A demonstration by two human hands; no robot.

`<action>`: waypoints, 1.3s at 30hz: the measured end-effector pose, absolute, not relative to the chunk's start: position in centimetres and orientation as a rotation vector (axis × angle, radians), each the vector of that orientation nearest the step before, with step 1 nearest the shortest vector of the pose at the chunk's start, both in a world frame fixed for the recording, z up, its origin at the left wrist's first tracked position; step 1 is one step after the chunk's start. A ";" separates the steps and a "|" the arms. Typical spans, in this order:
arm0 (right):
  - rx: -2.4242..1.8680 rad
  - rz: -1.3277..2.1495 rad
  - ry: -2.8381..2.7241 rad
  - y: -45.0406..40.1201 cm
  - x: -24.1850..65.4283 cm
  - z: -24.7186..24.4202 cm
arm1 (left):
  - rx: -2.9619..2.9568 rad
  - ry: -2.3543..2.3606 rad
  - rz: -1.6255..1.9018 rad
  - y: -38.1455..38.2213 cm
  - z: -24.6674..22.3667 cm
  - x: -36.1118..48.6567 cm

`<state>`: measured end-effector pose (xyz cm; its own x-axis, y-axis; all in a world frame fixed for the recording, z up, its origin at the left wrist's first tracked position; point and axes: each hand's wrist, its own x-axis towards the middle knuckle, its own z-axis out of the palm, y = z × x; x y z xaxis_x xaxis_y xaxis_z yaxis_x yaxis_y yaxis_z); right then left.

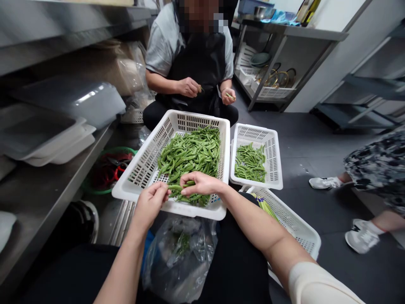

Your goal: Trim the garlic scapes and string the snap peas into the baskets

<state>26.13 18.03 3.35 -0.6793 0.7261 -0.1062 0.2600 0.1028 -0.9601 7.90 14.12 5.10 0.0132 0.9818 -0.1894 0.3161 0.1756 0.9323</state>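
Note:
My left hand is closed in a pinch on one end of a green pea pod. At the pod's other end, my right hand curls its thumb and fingers, with more green pod showing between them. Both hands are over the near side of a large white slotted basket, which holds a heap of pea pods. Below the basket, between my legs, a clear plastic bag contains some green scraps.
A smaller white basket with pods stands to the right; another basket holds long green stalks. Opposite sits a co-worker, a pod in one hand. A green-rimmed basin with red-handled scissors lies left, beneath a metal shelf. Another person's shoes are right.

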 end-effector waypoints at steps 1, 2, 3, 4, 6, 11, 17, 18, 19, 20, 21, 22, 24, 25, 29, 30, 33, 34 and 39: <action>-1.009 1.479 -2.074 18.0 26.1 3.3 | 1.386 1.505 0.840 14.1 5.3 7.9; -1.050 1.349 -2.142 17.9 26.0 3.3 | 1.464 1.533 0.813 14.1 5.5 7.9; -1.077 1.220 -2.197 17.8 25.9 3.4 | 1.533 1.566 0.788 14.0 5.6 7.9; -1.094 1.098 -2.238 17.6 25.7 3.4 | 1.589 1.599 0.767 14.0 5.7 8.0; -1.118 0.906 -2.291 17.2 25.4 3.5 | 1.650 1.644 0.731 13.9 5.7 8.1; -1.177 0.709 -2.369 16.8 25.2 3.8 | 1.635 1.648 0.676 14.2 5.0 8.2; -1.207 0.829 -2.090 16.7 24.3 3.1 | 1.333 1.549 0.882 15.0 4.7 9.1; -1.192 0.956 -1.940 16.7 24.2 3.0 | 1.249 1.505 0.920 15.0 4.7 9.3; -1.164 1.111 -1.770 16.9 24.1 3.0 | 1.183 1.464 0.945 15.0 4.7 9.4; -1.128 1.273 -1.588 17.1 24.0 3.0 | 1.144 1.431 0.954 14.9 4.7 9.4; -1.089 1.420 -1.405 17.4 24.1 3.0 | 1.129 1.406 0.949 14.7 4.7 9.4; -1.050 1.540 -1.235 17.6 24.3 3.1 | 1.135 1.388 0.926 14.4 4.7 9.2; -0.986 1.676 -0.997 18.1 24.7 3.4 | 1.187 1.355 0.839 13.8 4.4 8.6; -0.964 1.712 -0.941 18.1 24.9 3.5 | 1.222 1.345 0.795 13.5 4.2 8.4; -0.915 1.787 -1.002 17.6 24.6 3.7 | 1.304 1.384 0.763 13.2 3.7 8.0; -0.907 1.790 -1.031 17.5 24.4 3.7 | 1.333 1.397 0.781 13.3 3.8 8.1; -0.870 1.845 -1.029 17.6 24.2 3.6 | 1.552 1.407 0.835 13.7 4.9 8.6; -0.864 1.881 -0.998 17.8 24.4 3.5 | 1.647 1.401 0.842 13.8 5.5 8.7; -0.914 2.109 -1.172 18.5 25.8 3.7 | 1.916 1.310 0.685 14.3 8.0 8.8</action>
<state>25.77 18.48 3.71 -0.6148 0.7322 -0.2932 -0.1378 -0.4657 -0.8742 8.82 14.34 8.01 0.3465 0.9374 0.0347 0.5636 -0.2376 0.7911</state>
